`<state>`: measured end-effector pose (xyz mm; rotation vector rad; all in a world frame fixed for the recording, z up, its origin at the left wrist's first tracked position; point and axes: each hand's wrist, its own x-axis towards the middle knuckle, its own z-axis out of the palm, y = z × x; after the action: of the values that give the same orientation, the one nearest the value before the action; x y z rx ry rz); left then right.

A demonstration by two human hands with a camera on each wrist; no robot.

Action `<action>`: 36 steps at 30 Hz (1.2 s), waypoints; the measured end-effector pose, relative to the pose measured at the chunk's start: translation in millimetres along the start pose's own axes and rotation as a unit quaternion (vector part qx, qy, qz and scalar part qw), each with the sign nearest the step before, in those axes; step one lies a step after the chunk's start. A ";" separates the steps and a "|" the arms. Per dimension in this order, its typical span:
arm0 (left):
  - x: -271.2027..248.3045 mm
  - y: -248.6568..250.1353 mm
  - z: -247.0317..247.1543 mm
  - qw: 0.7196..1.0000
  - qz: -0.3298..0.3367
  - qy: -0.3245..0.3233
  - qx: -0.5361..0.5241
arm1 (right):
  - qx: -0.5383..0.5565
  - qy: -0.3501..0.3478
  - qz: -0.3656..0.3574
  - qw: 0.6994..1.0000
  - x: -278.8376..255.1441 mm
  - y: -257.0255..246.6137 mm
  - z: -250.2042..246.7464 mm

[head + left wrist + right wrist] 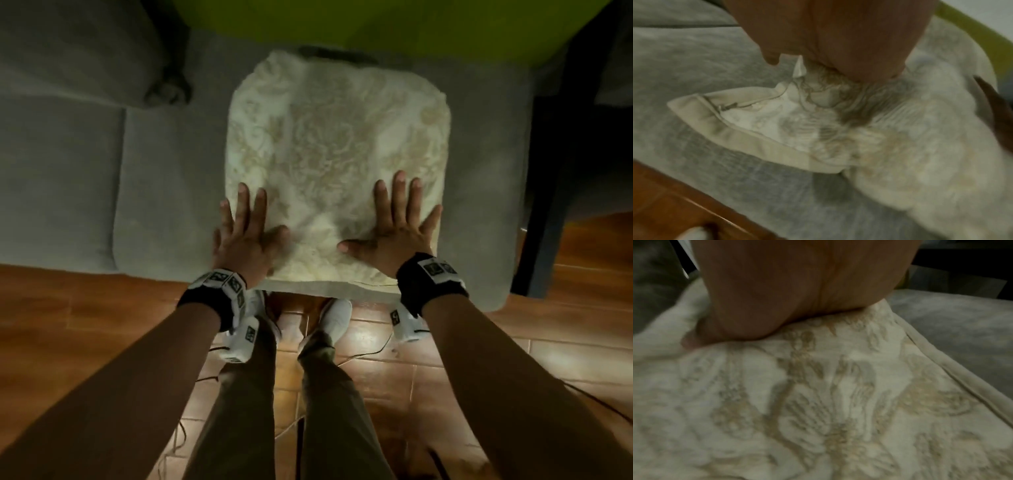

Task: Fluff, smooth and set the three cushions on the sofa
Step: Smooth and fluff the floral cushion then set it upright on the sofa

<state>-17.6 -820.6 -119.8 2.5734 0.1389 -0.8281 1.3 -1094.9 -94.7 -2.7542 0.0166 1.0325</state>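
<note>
No brand, label or readable writing shows; the square markers on the wristbands (pixel 222 284) are too blurred to read.

The cushion (pixel 337 164), cream with a pale gold floral weave, lies flat on the grey sofa (pixel 61 192) seat at the centre of the head view, its near edge reaching the seat's front edge at 6 o'clock. The left hand (pixel 245 236) lies flat on its near left corner at 8 o'clock, fingers straight and spread, gripping nothing. The right hand (pixel 399 229) lies the same way on the near right corner at 4 o'clock, palm down, fingers spread, thumb pointing inward. In the left wrist view the cushion's plain beige edge is turned up beside the palm, with a zip partly seen along it. In the right wrist view the heel of the hand presses a dent in the fabric.

A grey bolster (pixel 85 48) sits on the sofa at 10 o'clock. A lime-green surface (pixel 394 24) stands behind the cushion at 12 o'clock. A dark post (pixel 548 171) rises at 3 o'clock, beside the seat's right end. White shoes (pixel 337 317) stand at 6 o'clock on a reddish-brown tiled floor (pixel 85 308), with thin cables trailing across it. The room is dim.
</note>
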 end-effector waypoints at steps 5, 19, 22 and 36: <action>-25.1 13.9 -17.9 0.963 -0.088 0.137 -0.213 | 0.055 0.256 -0.116 0.958 -51.7 -29.5 -21.8; -10.5 -35.4 8.8 0.950 -0.217 0.040 -0.221 | -0.130 0.049 -0.089 0.986 48.2 -74.9 23.4; -18.1 -56.5 -4.3 0.941 -0.216 0.037 -0.257 | -0.125 0.047 -0.094 0.987 47.3 -73.9 18.1; -63.4 3.4 -37.5 0.955 -0.047 0.199 -0.216 | 0.031 0.323 -0.194 0.926 -32.4 -59.6 -17.7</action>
<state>-48.6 -805.2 -54.7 2.2874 0.5083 -0.2542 -6.9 -1041.7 -49.7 -2.7394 -0.3713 0.0089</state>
